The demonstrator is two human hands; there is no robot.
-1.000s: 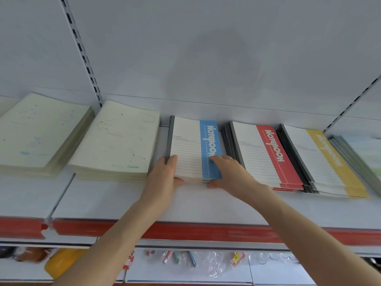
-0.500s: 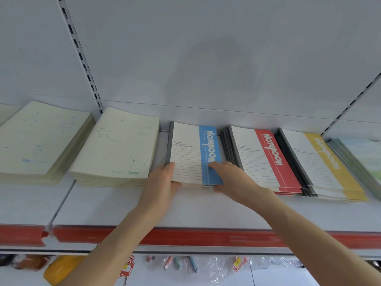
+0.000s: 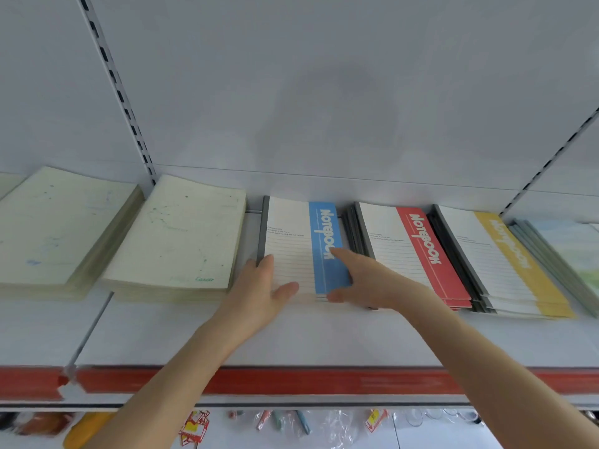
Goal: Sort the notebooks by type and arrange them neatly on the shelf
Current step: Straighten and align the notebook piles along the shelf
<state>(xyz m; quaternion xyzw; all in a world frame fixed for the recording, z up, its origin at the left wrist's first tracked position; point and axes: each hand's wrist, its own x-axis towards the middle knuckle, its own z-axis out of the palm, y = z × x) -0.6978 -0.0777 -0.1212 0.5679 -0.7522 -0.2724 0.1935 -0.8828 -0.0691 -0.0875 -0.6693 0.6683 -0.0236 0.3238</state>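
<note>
A stack of white notebooks with a blue band (image 3: 291, 241) lies flat on the white shelf (image 3: 324, 338), near the back wall. My left hand (image 3: 259, 293) rests with straight fingers against the stack's left front corner, thumb spread along the front edge. My right hand (image 3: 363, 280) lies on the blue band and the stack's right front corner, fingers straight, thumb at the front edge. To the right lie a red-banded stack (image 3: 418, 254) and a yellow-banded stack (image 3: 499, 264).
Two thick stacks of pale green notebooks (image 3: 181, 238) (image 3: 58, 228) lie to the left. Grey-edged notebooks with a landscape cover (image 3: 564, 254) sit at the far right. A red price rail (image 3: 291, 380) runs along the shelf front. Packaged pens hang below (image 3: 291, 422).
Both hands stay at the blue stack's front corners. My left thumb has spread away from the fingers along the front edge. The view has tilted slightly downward.
</note>
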